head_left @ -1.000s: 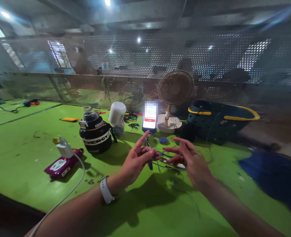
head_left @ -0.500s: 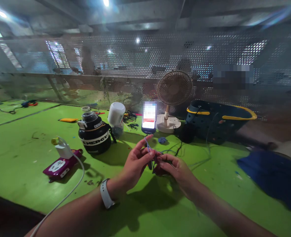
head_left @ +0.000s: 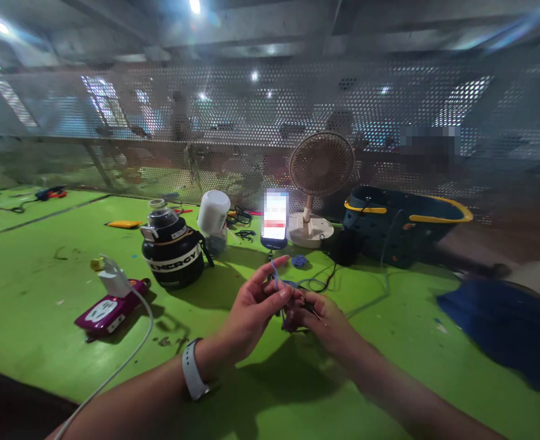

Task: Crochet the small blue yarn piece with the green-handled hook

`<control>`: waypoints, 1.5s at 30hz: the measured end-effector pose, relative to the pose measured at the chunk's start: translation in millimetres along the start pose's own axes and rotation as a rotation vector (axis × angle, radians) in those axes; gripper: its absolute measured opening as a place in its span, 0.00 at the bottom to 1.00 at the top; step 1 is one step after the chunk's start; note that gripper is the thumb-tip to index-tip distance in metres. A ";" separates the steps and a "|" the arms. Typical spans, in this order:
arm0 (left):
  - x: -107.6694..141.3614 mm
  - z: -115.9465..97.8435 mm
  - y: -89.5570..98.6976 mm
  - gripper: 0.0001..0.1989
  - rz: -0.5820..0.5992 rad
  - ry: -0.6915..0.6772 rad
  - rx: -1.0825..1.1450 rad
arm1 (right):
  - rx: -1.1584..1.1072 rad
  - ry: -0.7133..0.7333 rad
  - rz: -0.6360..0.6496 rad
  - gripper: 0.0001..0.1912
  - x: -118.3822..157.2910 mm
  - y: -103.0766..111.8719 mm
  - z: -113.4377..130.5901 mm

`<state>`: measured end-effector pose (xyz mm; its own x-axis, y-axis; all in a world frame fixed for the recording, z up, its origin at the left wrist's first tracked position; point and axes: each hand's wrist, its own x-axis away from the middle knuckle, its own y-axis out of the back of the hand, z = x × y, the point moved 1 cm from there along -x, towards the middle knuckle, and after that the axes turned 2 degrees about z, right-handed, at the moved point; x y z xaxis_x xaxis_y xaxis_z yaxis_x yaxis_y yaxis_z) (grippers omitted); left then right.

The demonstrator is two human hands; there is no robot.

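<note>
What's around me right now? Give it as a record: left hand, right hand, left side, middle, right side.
left hand: blue strand over index finger
right hand: fingertips at the left hand's; grip unclear
left side: black flask, purple power strip, white charger
middle: lit phone, fan
right side: dark basket with yellow trim, blue cloth

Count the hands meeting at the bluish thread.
2: the left hand, with the bluish thread across its index finger, and the right hand, meeting it from the right. No third shows.
</note>
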<state>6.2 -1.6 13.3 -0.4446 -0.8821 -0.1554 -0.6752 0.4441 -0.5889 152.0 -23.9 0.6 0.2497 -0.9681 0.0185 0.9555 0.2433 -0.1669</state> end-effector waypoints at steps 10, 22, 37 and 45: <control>-3.8 4.5 6.0 0.34 0.052 -0.043 -0.162 | 0.333 0.132 -0.202 0.14 0.8 17.4 7.9; -1.0 16.0 6.1 0.37 0.122 -0.087 -0.435 | 0.241 0.097 -0.089 0.14 3.9 13.3 13.9; -1.6 5.9 3.4 0.39 -0.130 -0.192 -0.388 | 0.204 0.097 -0.069 0.16 0.8 11.2 8.2; -0.7 4.3 4.3 0.37 -0.123 -0.117 -0.337 | 0.423 0.113 0.012 0.15 7.1 0.8 0.3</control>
<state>6.1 0.3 7.5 -0.2917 -0.9353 -0.2006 -0.8835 0.3438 -0.3181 154.6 -30.6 0.9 0.2653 -0.9597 -0.0933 0.9386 0.2349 0.2526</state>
